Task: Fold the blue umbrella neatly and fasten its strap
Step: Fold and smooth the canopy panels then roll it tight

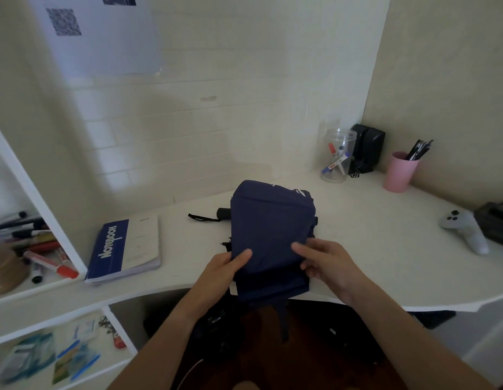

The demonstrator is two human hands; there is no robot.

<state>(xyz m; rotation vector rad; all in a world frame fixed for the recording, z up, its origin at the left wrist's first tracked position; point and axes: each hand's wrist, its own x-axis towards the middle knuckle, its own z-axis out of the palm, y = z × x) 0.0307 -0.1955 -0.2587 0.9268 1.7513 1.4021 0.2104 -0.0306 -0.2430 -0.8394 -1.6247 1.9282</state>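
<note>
The blue umbrella (270, 232) lies collapsed on the white desk (371, 249), its navy cloth bunched in flat folds and overhanging the front edge. Its black handle (223, 214) with a black wrist loop (201, 218) pokes out to the left behind the cloth. A dark strap (284, 319) hangs from the cloth below the desk edge. My left hand (225, 270) grips the cloth's lower left edge, thumb on top. My right hand (326, 263) pinches a fold at the lower right, index finger laid across the cloth.
A blue-and-white notebook (126, 249) lies left of the umbrella. At the back right stand a clear jar of markers (337, 156), black speakers (367, 147) and a pink pen cup (399, 173). A white game controller (467, 229) lies far right. Shelves with markers (39, 249) stand left.
</note>
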